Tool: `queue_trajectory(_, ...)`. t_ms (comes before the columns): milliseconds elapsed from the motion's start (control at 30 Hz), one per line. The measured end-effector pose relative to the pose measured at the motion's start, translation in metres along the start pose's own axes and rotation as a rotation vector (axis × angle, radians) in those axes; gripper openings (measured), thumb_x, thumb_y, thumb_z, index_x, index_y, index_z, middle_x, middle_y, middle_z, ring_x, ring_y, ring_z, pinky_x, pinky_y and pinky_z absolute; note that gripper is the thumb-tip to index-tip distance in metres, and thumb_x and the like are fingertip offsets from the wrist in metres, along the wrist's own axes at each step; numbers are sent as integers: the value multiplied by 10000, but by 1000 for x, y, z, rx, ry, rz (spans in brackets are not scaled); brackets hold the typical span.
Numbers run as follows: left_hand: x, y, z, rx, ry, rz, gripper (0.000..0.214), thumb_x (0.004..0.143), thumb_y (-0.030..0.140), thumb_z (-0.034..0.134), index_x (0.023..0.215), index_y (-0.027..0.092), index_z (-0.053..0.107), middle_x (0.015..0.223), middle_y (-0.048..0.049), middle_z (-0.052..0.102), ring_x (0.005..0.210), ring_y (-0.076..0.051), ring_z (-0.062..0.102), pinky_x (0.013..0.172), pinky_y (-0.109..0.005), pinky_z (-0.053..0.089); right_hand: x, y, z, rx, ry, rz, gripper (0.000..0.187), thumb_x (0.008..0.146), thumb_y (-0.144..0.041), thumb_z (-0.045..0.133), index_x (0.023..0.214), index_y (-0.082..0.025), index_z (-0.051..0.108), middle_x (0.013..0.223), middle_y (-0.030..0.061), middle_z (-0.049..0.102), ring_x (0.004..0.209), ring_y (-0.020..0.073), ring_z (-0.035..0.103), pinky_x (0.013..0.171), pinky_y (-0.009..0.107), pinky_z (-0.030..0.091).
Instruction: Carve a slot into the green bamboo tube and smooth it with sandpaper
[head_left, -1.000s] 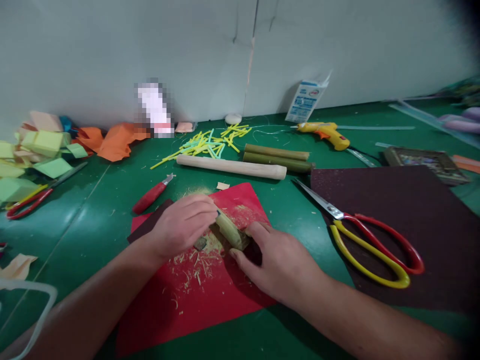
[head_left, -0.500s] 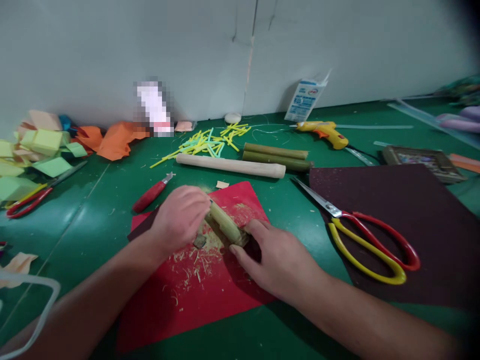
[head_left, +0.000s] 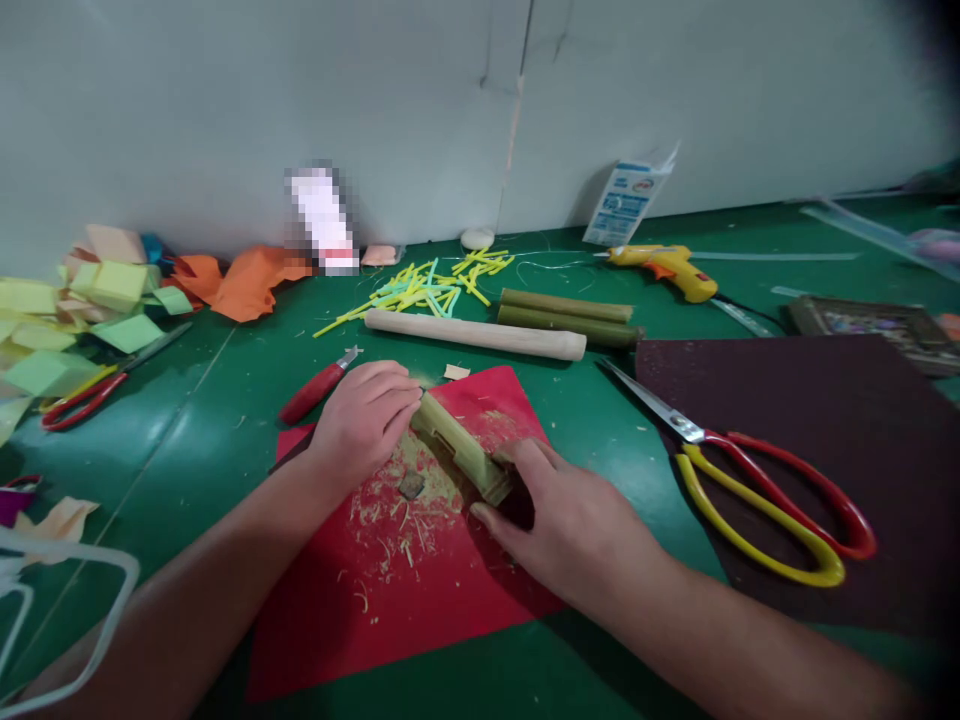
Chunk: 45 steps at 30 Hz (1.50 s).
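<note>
A short bamboo tube [head_left: 459, 445] lies at a slant above a red sheet [head_left: 420, 630], with a rectangular notch cut in its side. My left hand [head_left: 369, 405] is closed at its far end, the fingertips partly hidden. Around the near end, my right hand [head_left: 566, 510] grips with thumb and fingers. Pale shavings and dust [head_left: 405, 520] are scattered on the sheet beneath. A small dark square piece [head_left: 411, 485] rests among them. Just beyond my left hand is a red-handled knife [head_left: 315, 390].
Behind lie a pale wooden stick [head_left: 472, 335], two bamboo lengths [head_left: 566, 315] and yellow-green strips [head_left: 420, 290]. To the right are large scissors [head_left: 750, 480] on dark paper [head_left: 810, 400] and a yellow glue gun [head_left: 667, 268]. Folded papers [head_left: 97, 300] and other scissors [head_left: 105, 385] occupy the left.
The bamboo tube has been turned, so its notch now faces up more plainly. Both hands stay on it. The whole view has shifted slightly, moving things rightward in the picture.
</note>
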<state>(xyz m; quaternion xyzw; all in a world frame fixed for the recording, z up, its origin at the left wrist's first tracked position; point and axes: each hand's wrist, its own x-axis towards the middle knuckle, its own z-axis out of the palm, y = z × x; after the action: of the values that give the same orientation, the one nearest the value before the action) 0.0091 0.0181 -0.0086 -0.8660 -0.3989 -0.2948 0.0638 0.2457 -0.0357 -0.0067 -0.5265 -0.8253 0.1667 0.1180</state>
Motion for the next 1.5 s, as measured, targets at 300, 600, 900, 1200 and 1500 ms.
queue_trajectory(300, 1, 32, 1, -162, -132, 122, 192, 902, 163, 464, 975, 147, 640, 991, -63, 680, 1017, -203, 569, 915, -399, 472, 1, -2, 1, -5, -15, -45, 218, 828, -411, 517, 829, -193, 504, 759, 34, 625, 606, 185, 590, 496, 272, 271)
queue_trajectory(600, 5, 30, -3, -134, -114, 94, 167, 887, 173, 493, 908, 158, 658, 922, -47, 694, 978, -206, 570, 886, -389, 453, 0, -2, 1, 8, -33, -33, 222, 835, -406, 507, 853, -185, 514, 782, 43, 628, 615, 191, 590, 503, 278, 270)
queue_trajectory(900, 3, 29, -4, -120, -113, 89, 156, 876, 160, 509, 916, 148, 660, 945, -42, 693, 999, -202, 548, 906, -383, 437, -1, -1, 2, 12, -37, -27, 230, 845, -417, 493, 874, -189, 509, 785, 39, 627, 629, 188, 588, 513, 276, 273)
queue_trajectory(1200, 4, 32, -5, -57, -105, 83, 163, 879, 166, 496, 924, 158, 652, 926, -40, 692, 990, -211, 551, 897, -393, 439, 0, 0, 2, 6, -9, -41, 223, 832, -411, 509, 865, -191, 511, 779, 35, 631, 620, 175, 581, 506, 266, 261)
queue_trajectory(1500, 1, 38, -3, -31, -99, 99, 180, 889, 176, 466, 919, 176, 643, 919, -34, 681, 994, -219, 550, 888, -410, 446, 0, 1, 2, -18, -3, -34, 230, 823, -426, 523, 842, -197, 513, 754, 28, 633, 602, 175, 578, 495, 268, 243)
